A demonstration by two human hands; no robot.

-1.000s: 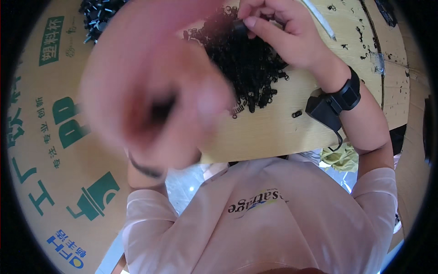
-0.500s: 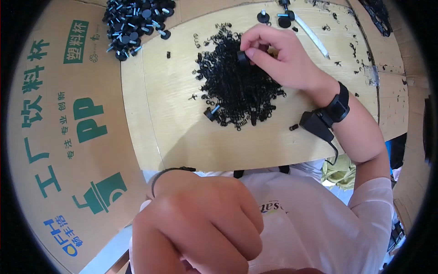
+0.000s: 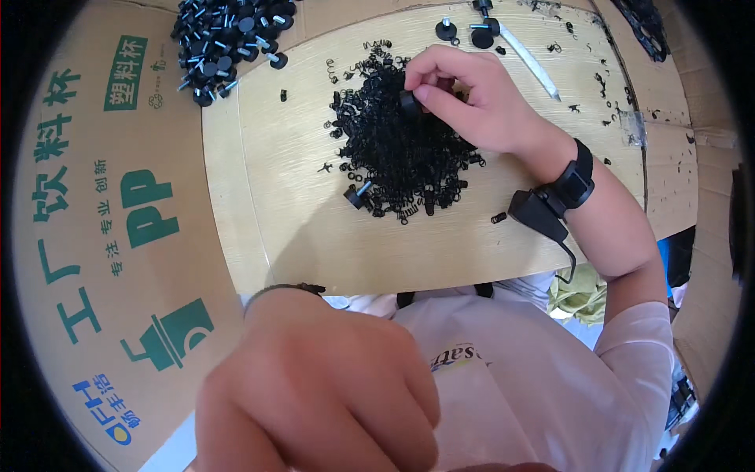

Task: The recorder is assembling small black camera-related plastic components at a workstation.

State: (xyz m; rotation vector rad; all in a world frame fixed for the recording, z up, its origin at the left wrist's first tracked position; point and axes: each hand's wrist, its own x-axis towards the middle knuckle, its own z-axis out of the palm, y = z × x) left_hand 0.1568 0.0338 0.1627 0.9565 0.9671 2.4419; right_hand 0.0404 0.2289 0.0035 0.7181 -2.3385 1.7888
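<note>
Blk knob (image 3: 410,105) pinched in R grip (image 3: 472,98), spring pile (image 3: 397,165) below, screw (image 3: 357,195) nr, can't tell L grip (image 3: 322,385).

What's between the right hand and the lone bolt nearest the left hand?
In the head view, the heap of small black springs and parts.

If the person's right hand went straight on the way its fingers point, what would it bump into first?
Probably the pile of small black springs and other parts: the right hand, pinching a black round piece, points left over it. Depth is unclear, so the gap, if any, is hard to judge.
</note>
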